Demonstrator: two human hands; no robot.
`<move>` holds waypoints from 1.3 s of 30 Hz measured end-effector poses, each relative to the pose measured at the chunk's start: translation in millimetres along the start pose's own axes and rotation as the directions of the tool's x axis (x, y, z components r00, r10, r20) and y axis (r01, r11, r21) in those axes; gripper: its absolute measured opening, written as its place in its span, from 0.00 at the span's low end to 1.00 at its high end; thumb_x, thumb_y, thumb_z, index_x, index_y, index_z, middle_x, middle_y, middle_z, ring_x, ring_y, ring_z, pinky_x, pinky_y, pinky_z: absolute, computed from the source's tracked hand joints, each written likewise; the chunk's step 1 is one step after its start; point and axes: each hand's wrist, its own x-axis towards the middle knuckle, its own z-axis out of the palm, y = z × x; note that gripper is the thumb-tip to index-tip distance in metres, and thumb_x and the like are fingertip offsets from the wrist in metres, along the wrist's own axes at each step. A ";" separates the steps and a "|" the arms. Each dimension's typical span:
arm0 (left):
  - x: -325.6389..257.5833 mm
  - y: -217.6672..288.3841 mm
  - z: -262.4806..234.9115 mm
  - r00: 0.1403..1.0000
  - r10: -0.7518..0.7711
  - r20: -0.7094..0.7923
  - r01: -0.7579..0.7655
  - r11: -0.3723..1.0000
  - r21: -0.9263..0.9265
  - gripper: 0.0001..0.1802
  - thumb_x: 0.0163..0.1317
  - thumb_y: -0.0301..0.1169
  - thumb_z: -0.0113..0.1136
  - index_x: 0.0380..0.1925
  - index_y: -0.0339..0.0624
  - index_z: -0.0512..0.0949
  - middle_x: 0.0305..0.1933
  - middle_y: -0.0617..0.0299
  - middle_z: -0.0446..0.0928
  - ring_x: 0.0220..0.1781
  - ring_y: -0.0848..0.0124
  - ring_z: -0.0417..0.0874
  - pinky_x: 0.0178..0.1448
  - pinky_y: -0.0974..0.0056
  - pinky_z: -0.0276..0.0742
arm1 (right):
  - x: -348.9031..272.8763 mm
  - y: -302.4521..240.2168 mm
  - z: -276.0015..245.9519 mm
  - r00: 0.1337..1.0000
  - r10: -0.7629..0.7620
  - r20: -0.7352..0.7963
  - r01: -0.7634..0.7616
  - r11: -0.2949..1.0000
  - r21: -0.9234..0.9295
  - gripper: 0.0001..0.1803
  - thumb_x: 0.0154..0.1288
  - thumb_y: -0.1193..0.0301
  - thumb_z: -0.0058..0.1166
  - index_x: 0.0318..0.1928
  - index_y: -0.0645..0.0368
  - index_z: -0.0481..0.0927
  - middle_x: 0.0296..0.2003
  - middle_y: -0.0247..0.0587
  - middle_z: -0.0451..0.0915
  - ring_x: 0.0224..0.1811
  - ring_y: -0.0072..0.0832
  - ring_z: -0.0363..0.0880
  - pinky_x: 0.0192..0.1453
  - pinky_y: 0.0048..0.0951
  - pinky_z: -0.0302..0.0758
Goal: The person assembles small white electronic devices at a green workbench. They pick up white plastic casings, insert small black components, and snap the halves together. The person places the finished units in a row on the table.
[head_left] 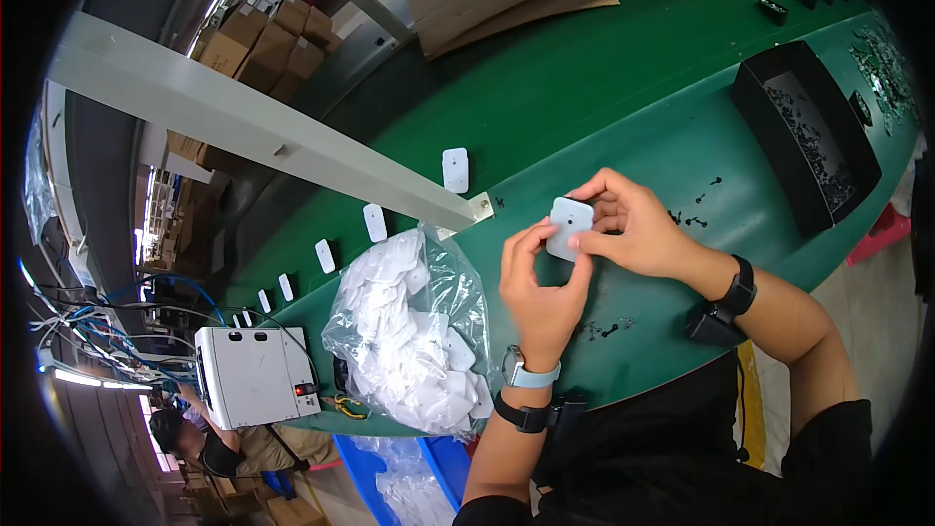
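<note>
Both hands grip a small white plate (568,226), held up over the green worktable (672,161). The left hand (542,297) closes its curled fingers and thumb on the plate's lower left side; the right hand (645,232) has its thumb on the near face, its fingers bent around the upper right edge. Fingers cover parts of the plate's rim, and its back is hidden. Small black parts (694,222) lie beside the right hand, too small to make out; more sit inside a black bin (755,107). A clear bag (467,282) bunches white plates together, its creases blurring their outlines. The lower picture edge cuts off the left forearm.
</note>
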 end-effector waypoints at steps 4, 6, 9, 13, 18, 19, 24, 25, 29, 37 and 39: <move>0.8 0.0 0.6 0.973 -0.225 0.056 0.229 0.898 -0.375 0.21 0.59 0.16 0.69 0.52 0.30 0.76 0.56 0.52 0.76 0.59 0.67 0.80 0.62 0.62 0.79 | 3.2 1.8 -3.5 0.994 -0.108 0.020 0.108 0.994 0.018 0.20 0.63 0.80 0.65 0.53 0.65 0.74 0.48 0.43 0.83 0.49 0.23 0.84 0.51 0.28 0.82; 1.7 -4.8 -1.6 0.928 -0.343 0.142 0.366 0.775 -0.516 0.18 0.67 0.19 0.63 0.56 0.26 0.75 0.57 0.52 0.76 0.58 0.68 0.80 0.61 0.63 0.79 | 3.6 -2.3 -9.2 0.992 -0.118 0.042 0.118 0.993 0.010 0.20 0.62 0.80 0.65 0.54 0.65 0.75 0.51 0.45 0.82 0.53 0.24 0.83 0.55 0.29 0.82; 1.2 -10.1 -3.0 0.901 -0.364 0.238 0.434 0.769 -0.469 0.18 0.73 0.21 0.58 0.60 0.24 0.74 0.56 0.54 0.76 0.56 0.69 0.81 0.62 0.64 0.79 | 2.3 -6.0 -13.0 0.988 -0.137 0.074 0.139 0.990 -0.020 0.20 0.62 0.80 0.66 0.54 0.64 0.77 0.55 0.46 0.81 0.55 0.27 0.82 0.58 0.31 0.82; -1.6 -15.3 -0.3 0.933 -0.295 0.208 0.358 0.824 -0.439 0.18 0.71 0.21 0.59 0.59 0.25 0.75 0.53 0.57 0.78 0.55 0.69 0.83 0.60 0.65 0.81 | 2.4 -8.1 -13.0 0.972 -0.193 0.131 0.217 0.953 -0.212 0.21 0.60 0.80 0.67 0.54 0.62 0.80 0.58 0.47 0.81 0.55 0.31 0.83 0.59 0.34 0.81; -6.2 -22.0 1.6 0.944 -0.291 0.155 0.324 0.903 -0.280 0.16 0.69 0.19 0.60 0.56 0.26 0.77 0.49 0.55 0.79 0.50 0.68 0.85 0.55 0.65 0.83 | -0.3 -7.1 -10.3 0.962 -0.238 0.131 0.266 0.922 -0.281 0.21 0.59 0.80 0.68 0.54 0.63 0.80 0.58 0.49 0.81 0.55 0.33 0.83 0.60 0.35 0.81; -7.6 -21.5 3.0 0.950 -0.275 0.149 0.306 0.912 -0.271 0.16 0.71 0.18 0.57 0.57 0.24 0.76 0.50 0.59 0.75 0.44 0.75 0.80 0.47 0.71 0.79 | -0.9 -6.3 -9.3 0.963 -0.240 0.126 0.267 0.920 -0.288 0.21 0.59 0.80 0.68 0.54 0.63 0.80 0.57 0.49 0.81 0.55 0.33 0.83 0.60 0.36 0.81; -9.1 -25.1 4.1 0.958 -0.270 0.100 0.287 0.924 -0.252 0.14 0.69 0.20 0.59 0.54 0.26 0.79 0.46 0.57 0.78 0.42 0.73 0.82 0.45 0.70 0.80 | 0.7 2.9 -3.7 0.983 -0.165 0.078 0.172 0.981 -0.093 0.20 0.61 0.82 0.66 0.54 0.65 0.79 0.53 0.44 0.81 0.55 0.31 0.82 0.61 0.35 0.80; -7.5 -23.7 3.9 0.956 -0.277 0.100 0.293 0.919 -0.263 0.15 0.69 0.20 0.60 0.54 0.27 0.79 0.47 0.54 0.79 0.44 0.71 0.84 0.47 0.68 0.81 | 1.3 3.9 -2.7 0.986 -0.149 0.075 0.153 0.987 -0.050 0.20 0.61 0.83 0.66 0.54 0.65 0.79 0.52 0.43 0.81 0.55 0.30 0.82 0.61 0.35 0.80; -3.9 -20.5 -2.1 0.960 -0.260 0.105 0.278 0.931 -0.238 0.20 0.70 0.26 0.62 0.60 0.30 0.75 0.47 0.51 0.79 0.41 0.68 0.83 0.44 0.67 0.80 | 8.1 1.9 -4.6 0.998 -0.026 0.064 0.027 0.999 -0.021 0.22 0.62 0.84 0.64 0.56 0.63 0.76 0.50 0.40 0.81 0.54 0.26 0.81 0.61 0.33 0.80; 1.0 -28.9 -4.2 0.960 -0.271 -0.074 0.238 0.924 -0.299 0.16 0.70 0.30 0.64 0.54 0.35 0.77 0.45 0.59 0.80 0.39 0.76 0.80 0.43 0.69 0.78 | 141.5 -1.3 -21.1 0.999 0.042 0.034 -0.016 0.830 -0.557 0.23 0.61 0.79 0.66 0.57 0.66 0.79 0.46 0.42 0.84 0.49 0.25 0.83 0.53 0.28 0.80; 1.0 -22.7 0.6 0.965 -0.256 -0.053 0.227 0.921 -0.315 0.14 0.70 0.30 0.64 0.51 0.35 0.79 0.41 0.60 0.81 0.38 0.76 0.80 0.43 0.70 0.78 | 162.3 6.6 -40.3 0.994 0.093 0.052 -0.031 0.725 -0.689 0.22 0.61 0.78 0.67 0.57 0.64 0.81 0.47 0.43 0.85 0.49 0.28 0.83 0.55 0.31 0.80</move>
